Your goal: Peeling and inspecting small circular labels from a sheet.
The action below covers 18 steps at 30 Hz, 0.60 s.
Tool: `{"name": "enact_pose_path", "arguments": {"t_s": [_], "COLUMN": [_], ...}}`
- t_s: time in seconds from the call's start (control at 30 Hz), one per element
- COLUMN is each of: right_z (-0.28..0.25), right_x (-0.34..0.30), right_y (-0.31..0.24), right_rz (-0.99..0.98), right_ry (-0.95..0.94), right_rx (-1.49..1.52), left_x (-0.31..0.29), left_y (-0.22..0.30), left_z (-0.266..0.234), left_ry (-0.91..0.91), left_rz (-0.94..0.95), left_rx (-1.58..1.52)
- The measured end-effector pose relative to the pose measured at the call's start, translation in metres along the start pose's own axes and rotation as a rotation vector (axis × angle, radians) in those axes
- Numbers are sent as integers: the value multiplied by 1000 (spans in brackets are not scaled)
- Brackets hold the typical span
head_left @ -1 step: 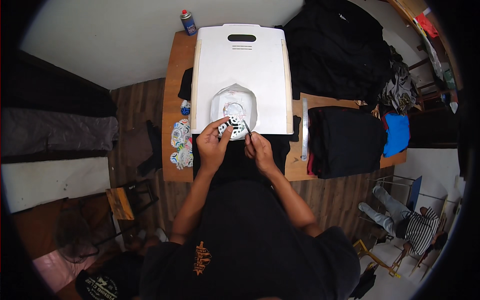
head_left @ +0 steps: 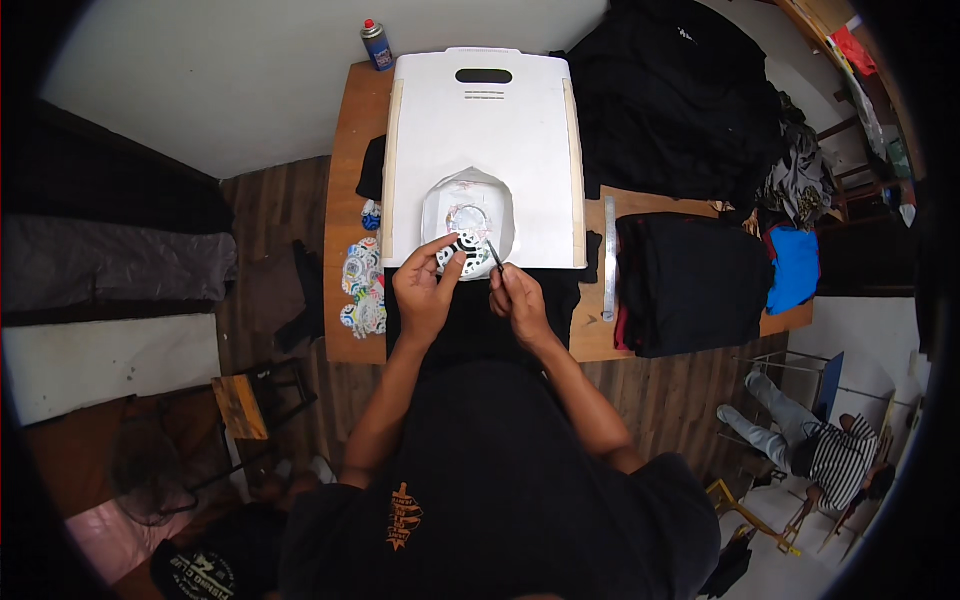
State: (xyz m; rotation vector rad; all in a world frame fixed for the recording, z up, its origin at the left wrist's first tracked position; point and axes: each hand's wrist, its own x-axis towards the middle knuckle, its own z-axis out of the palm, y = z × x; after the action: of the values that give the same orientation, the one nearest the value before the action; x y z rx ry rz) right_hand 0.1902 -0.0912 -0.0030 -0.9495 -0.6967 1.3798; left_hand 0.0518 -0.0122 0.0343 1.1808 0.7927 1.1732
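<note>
My left hand (head_left: 422, 298) pinches a small white piece with a black pattern (head_left: 466, 247) between thumb and fingers. In my right hand (head_left: 520, 306) is a slim dark pointed tool (head_left: 496, 257). Its tip is close to the right edge of the patterned piece; whether it touches cannot be told. Both hands are over the near end of a white board (head_left: 482, 135). Under the piece, a roundish recess with a crinkled pale lining (head_left: 506, 190) is set into the board, and a clear round shape shows inside it.
Colourful patterned cutouts (head_left: 362, 285) lie left of the board on the wooden table (head_left: 353, 120). A spray can (head_left: 376, 46) stands at the back left. To the right are a ruler (head_left: 609, 258), folded black cloth (head_left: 690, 285) and a black heap (head_left: 680, 100). Another person (head_left: 838, 462) is at far right.
</note>
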Motion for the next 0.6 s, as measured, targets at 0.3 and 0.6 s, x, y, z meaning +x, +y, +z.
{"name": "enact_pose_path", "arguments": {"t_s": [0.3, 0.6], "right_z": [2, 0], "right_x": [0, 1], "right_y": [-2, 0], "right_rz": [20, -3], "right_ry": [14, -9], "right_rx": [-6, -33], "left_x": [1, 2], "left_y": [12, 8], "left_z": [8, 5], "left_ry": [-2, -32], "left_rz": [-44, -9], "left_rx": [-11, 87]}}
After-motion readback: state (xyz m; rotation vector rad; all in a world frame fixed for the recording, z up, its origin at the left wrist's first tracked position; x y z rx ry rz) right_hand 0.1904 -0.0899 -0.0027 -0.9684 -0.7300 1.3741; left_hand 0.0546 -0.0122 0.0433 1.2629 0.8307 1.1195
